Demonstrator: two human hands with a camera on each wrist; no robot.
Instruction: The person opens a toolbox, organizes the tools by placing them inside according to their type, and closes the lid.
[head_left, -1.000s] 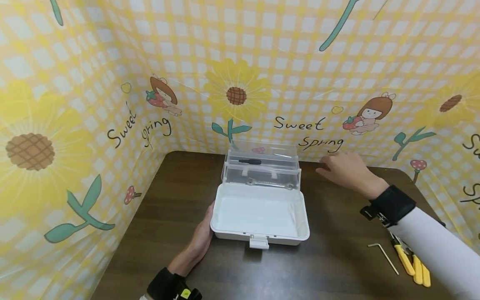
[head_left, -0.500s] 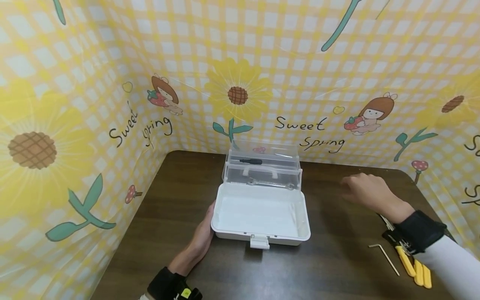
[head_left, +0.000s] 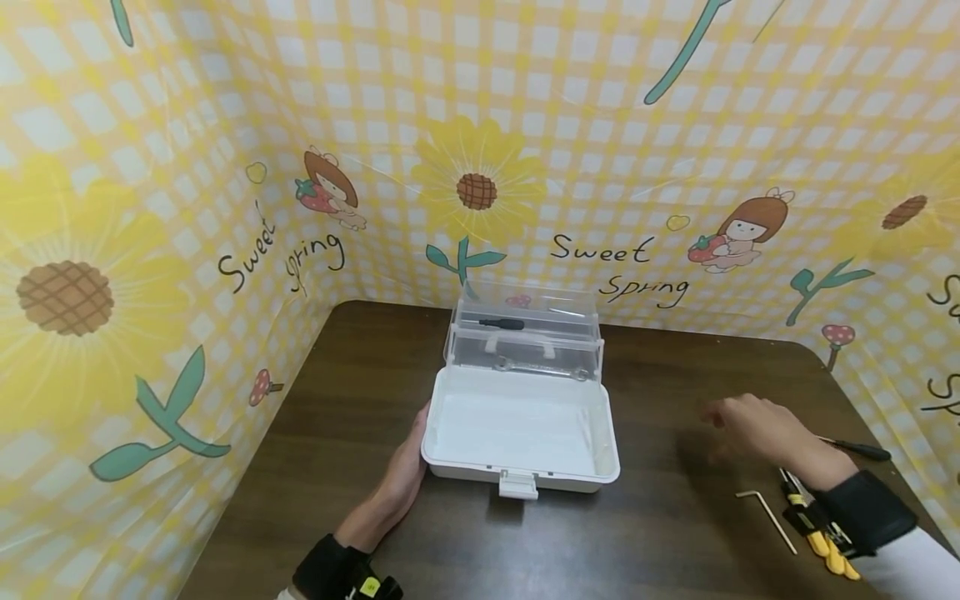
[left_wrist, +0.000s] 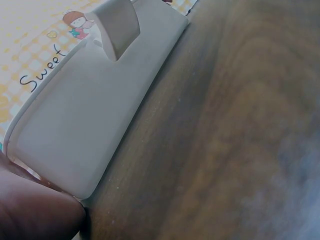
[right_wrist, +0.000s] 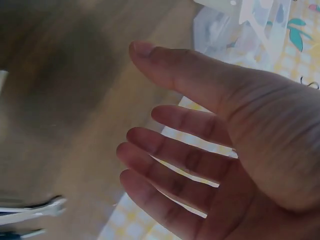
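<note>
An opened white toolbox [head_left: 465,468] stands mid-table, its front latch [head_left: 518,485] toward me. My left hand [head_left: 401,479] rests against its left side; most of those fingers are hidden, but one digit [left_wrist: 40,205] shows at the box corner in the left wrist view. Off to the right, my right hand [head_left: 765,433] hovers above the table, holding nothing. Its fingers look loosely bent and apart in the right wrist view, with the thumb [right_wrist: 180,72] extended. Below and beside it lie an L-shaped hex key [head_left: 768,521], yellow-handled pliers [head_left: 836,560] and a dark-handled screwdriver [head_left: 862,451].
Clear raised trays [head_left: 465,352] at the box's back hold a dark-handled tool [head_left: 502,323], a wrench [head_left: 543,369] and a thin metal piece [head_left: 567,312]. A patterned yellow cloth [head_left: 390,275] bounds the dark wooden table [head_left: 360,367] at the back and sides.
My right hand has moved from beside the trays toward me and slightly right, over the loose tools. The left hand and toolbox stay in place.
</note>
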